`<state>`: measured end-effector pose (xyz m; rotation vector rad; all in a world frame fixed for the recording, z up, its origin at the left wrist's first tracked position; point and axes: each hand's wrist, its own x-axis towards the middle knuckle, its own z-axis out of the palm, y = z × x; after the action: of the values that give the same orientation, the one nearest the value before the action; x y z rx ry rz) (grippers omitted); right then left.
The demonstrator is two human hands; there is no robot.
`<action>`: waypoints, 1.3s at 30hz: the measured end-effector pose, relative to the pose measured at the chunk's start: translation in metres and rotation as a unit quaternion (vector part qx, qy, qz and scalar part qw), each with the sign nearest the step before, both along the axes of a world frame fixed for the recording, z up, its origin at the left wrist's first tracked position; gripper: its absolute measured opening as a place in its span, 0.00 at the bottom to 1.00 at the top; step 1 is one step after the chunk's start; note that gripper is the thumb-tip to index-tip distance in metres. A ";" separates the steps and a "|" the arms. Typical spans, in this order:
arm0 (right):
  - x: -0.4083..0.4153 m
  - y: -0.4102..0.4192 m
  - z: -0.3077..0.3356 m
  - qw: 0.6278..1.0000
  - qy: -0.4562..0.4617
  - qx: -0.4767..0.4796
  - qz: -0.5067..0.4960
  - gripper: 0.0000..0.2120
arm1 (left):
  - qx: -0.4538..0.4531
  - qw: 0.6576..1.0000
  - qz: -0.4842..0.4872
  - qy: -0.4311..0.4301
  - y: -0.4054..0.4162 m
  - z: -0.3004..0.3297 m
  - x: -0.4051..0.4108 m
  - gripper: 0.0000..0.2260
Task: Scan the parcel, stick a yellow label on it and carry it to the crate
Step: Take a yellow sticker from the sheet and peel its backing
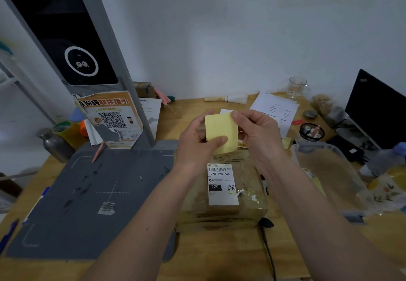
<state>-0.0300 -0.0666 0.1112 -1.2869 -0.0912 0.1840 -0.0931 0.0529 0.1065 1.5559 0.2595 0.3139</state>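
While we look down from head height, our left hand [198, 136] and right hand [256, 133] meet over the middle of a wooden desk [230, 256], both pinching a pad of yellow labels [220, 134]: the left thumb presses its lower front, and the right fingertips grip its top right corner, as if to peel a sheet. The parcel [222, 195], a brown box wrapped in clear film, lies directly below and just nearer to us than the hands, between our forearms. Its long axis seems to run from near to far, and a white shipping label [222, 184] faces up on top. Neither hand touches the parcel; both sit about equally close to its far edge, so the coming move looks like a short drop straight down and toward us. To the left lies a grey scanning mat [87, 203] under an upright scanner post [105, 45]. To the right stands a clear plastic tub [325, 171], possibly the crate, though we cannot be sure. Papers [274, 107], a glass mug [296, 87] and a dark monitor [377, 111] crowd the far side, against a plain white wall [219, 28].
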 end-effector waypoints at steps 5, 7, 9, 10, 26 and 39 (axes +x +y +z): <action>-0.002 0.001 -0.003 0.999 0.003 -0.024 0.032 0.01 | -0.049 0.996 0.073 -0.006 0.003 0.009 0.001 0.09; -0.002 0.000 -0.003 0.999 0.001 -0.037 0.036 0.01 | -0.036 0.995 0.094 -0.009 0.003 0.010 0.002 0.03; -0.001 0.001 -0.003 0.998 -0.002 -0.042 0.041 0.02 | -0.033 0.993 0.112 -0.002 0.003 0.010 0.002 0.04; -0.001 0.001 -0.002 0.998 -0.004 -0.045 0.044 0.02 | -0.037 0.992 0.119 0.003 0.002 0.011 0.002 0.06; 0.000 0.009 -0.002 1.000 -0.018 -0.022 0.003 0.05 | 0.166 0.975 0.141 -0.048 -0.007 0.010 0.002 0.09; -0.001 0.011 -0.007 0.998 -0.042 0.001 0.039 0.04 | 0.110 0.988 0.092 -0.064 -0.011 0.006 0.007 0.11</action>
<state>-0.0313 -0.0552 0.1038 -1.2903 -0.2145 0.1970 -0.0865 0.0415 0.1129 1.7237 0.2758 0.6021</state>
